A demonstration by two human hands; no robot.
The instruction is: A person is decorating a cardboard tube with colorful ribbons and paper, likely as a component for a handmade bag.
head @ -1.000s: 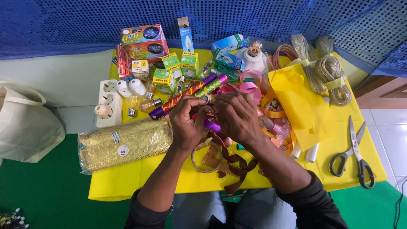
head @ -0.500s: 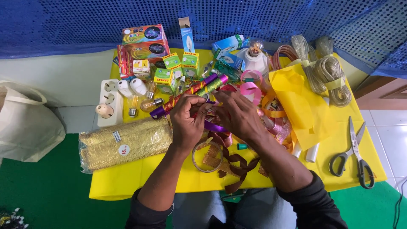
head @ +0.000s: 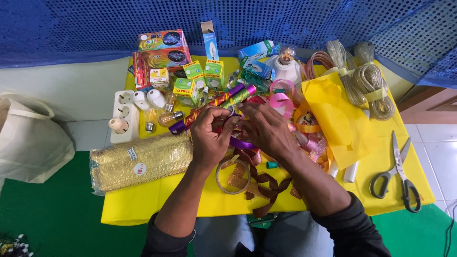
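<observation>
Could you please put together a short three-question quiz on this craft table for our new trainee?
1. True or false: the scissors lie by the table's right edge, away from both hands.
2. What colour is the ribbon between the left hand and the right hand?
A. purple
B. white
C. black
3. Which packaged thing lies just left of the left forearm?

Key:
1. True; no hand touches them.
2. A, purple.
3. The gold mesh roll in clear wrap.
</observation>
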